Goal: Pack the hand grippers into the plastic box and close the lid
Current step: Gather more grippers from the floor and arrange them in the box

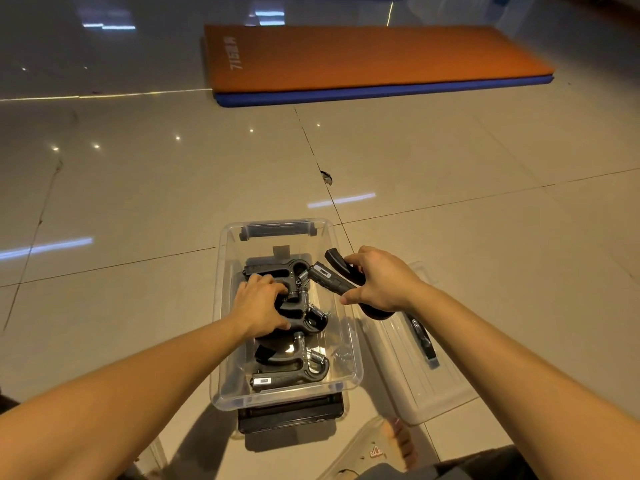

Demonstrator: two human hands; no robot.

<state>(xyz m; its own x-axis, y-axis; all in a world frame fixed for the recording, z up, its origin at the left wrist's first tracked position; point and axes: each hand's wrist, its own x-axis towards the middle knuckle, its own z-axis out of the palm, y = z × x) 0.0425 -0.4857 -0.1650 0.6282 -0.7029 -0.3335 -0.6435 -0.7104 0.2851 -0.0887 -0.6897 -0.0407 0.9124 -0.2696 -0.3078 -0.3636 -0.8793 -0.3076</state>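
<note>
A clear plastic box [225, 271] stands open on the tiled floor in front of me. Three black hand grippers with metal springs lie inside it, one at the near end [291, 367], one in the middle [308, 317] and one at the far end [277, 268]. My left hand [258, 303] is down in the box, fingers closed over the middle gripper's handle. My right hand [377, 282] holds another black hand gripper [332, 275] over the box's right rim. The clear lid [415, 372] lies on the floor right of the box, and a black handle [424, 339] shows on it.
A black latch flap [291, 414] sticks out at the box's near end. My foot in a sandal [398, 441] rests close to the lid's near corner. An orange and blue exercise mat [363, 60] lies far ahead on the glossy floor.
</note>
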